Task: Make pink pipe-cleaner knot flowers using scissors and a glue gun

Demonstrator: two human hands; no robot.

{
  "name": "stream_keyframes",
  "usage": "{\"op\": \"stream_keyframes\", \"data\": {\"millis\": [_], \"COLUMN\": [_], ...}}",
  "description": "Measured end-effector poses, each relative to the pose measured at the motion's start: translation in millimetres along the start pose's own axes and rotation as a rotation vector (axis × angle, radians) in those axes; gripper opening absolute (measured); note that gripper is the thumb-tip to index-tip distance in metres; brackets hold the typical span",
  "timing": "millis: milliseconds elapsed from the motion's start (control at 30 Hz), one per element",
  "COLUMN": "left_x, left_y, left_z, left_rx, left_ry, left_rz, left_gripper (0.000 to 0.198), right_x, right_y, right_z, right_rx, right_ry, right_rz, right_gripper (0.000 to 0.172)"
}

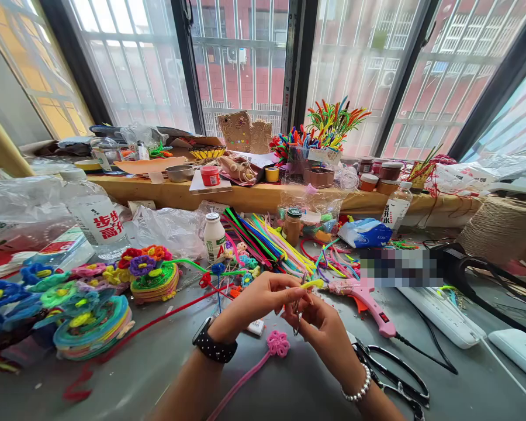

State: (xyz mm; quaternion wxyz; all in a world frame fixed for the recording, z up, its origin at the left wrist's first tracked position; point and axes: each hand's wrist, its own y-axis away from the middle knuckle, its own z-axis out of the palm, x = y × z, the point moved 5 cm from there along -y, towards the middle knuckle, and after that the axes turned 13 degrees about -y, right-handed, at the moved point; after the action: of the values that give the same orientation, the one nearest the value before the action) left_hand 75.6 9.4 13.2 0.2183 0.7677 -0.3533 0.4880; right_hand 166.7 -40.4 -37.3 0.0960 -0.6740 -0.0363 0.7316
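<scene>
My left hand (263,299), wearing a watch, pinches a short yellow pipe cleaner (314,284) at its fingertips. Close against it, my right hand (326,334) is closed on small metal scissors (296,328); a handle loop shows below the fingers, while most of the tool is hidden. Just under both hands lies a pink pipe-cleaner flower (278,344) with a long pink stem. To the right rests a pink glue gun (370,301), its nozzle near the yellow piece. Large black-handled scissors (398,374) lie beside my right wrist.
Loose pipe cleaners (272,240) are heaped behind my hands. Finished flowers and coiled discs (92,333) crowd the left. A white bottle (214,237), a brown jar (293,227) and a tissue pack (364,233) stand further back. A power strip (442,316) lies right.
</scene>
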Motion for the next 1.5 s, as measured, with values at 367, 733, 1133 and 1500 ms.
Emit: {"op": "stream_keyframes", "data": {"millis": [367,733,1133,1500], "left_x": [-3.2,-1.6,-1.5,0.4], "left_y": [-1.5,0.9,4.8,4.7], "left_z": [-2.9,-17.1,-24.1,-16.8], "left_rx": [0.087,0.356,0.504,0.336], "left_ry": [0.037,-0.269,-0.761,-0.687], "left_rz": [0.017,0.005,0.017,0.051], "left_gripper": [0.027,0.031,0.030,0.034], "right_x": [6.1,3.4,6.3,7.6], "right_y": [-2.8,6.3,0.9,2.6], "right_z": [3.2,5.7,7.4,12.0], "right_rx": [0.031,-0.085,-0.227,-0.348], "right_ry": [-0.356,-0.502,-0.179,-0.158], "right_rz": [0.220,0.491,0.333,0.334], "right_gripper": [0.036,0.022,0.046,0.058]}}
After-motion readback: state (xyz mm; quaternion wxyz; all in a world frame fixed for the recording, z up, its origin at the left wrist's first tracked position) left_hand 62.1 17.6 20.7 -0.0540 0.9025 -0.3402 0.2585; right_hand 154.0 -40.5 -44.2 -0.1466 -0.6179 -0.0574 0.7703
